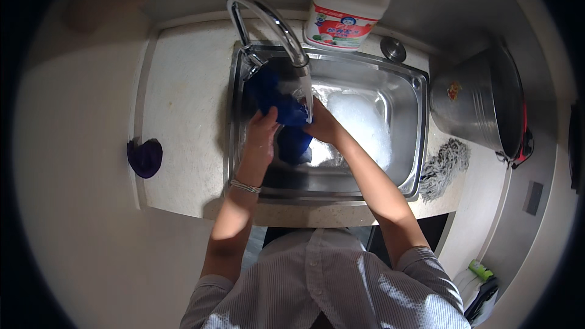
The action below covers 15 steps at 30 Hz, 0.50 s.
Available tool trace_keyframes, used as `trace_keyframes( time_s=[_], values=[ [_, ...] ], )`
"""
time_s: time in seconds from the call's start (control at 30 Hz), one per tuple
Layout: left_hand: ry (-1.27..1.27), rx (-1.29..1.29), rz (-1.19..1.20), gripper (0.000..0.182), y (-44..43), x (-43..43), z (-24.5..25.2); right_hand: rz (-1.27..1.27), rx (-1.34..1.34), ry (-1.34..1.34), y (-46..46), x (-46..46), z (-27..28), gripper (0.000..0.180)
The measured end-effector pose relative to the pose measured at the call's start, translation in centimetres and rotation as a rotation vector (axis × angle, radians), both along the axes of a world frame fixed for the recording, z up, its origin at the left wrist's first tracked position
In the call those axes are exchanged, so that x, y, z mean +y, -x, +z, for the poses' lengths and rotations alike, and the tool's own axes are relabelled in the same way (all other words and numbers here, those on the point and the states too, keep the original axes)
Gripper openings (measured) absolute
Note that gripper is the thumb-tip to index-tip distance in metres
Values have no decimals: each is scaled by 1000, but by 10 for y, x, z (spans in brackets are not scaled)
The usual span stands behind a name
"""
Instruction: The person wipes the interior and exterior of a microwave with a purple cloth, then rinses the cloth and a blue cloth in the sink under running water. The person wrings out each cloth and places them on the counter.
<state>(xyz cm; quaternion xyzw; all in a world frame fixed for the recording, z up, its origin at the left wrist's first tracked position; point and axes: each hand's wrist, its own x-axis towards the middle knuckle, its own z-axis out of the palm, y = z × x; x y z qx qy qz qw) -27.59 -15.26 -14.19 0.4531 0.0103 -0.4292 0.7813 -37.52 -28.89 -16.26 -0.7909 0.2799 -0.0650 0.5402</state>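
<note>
Both my hands hold a wet, dark blue cloth item (285,107) over a stainless steel sink (329,183). My left hand (263,135) grips its near left edge, thumb on top. On the other side my right hand (324,123) has hold of the right end, its fingertips partly hidden by water and cloth. A stream of water (307,96) falls from the curved chrome faucet (274,13) onto the fabric beside my right hand. Part of the blue cloth hangs below, between my wrists. White suds (361,123) cover the right part of the basin floor.
Behind the sink stands a white detergent jug (343,13) with a pump. A metal drain plug (393,49) lies right of it. At right are a large metal pot (466,100) on its side and a grey shaggy cloth (444,169). A purple item (145,158) sits at the counter's left edge.
</note>
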Motion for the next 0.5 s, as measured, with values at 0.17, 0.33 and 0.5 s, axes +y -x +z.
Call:
trace_keyframes(
  time_s=[0.17,0.33,0.5],
  values=[
    [313,61,-54,29,-9,-13,-21,-39,-57,-94,-25,-1,-13,36],
    [-210,-351,-190,34,8,-19,-59,-404,-48,-629,-29,1,-11,13],
    [-361,-255,-180,32,35,-29,-83,-57,-65,-856,-15,-6,1,28]
  ],
)
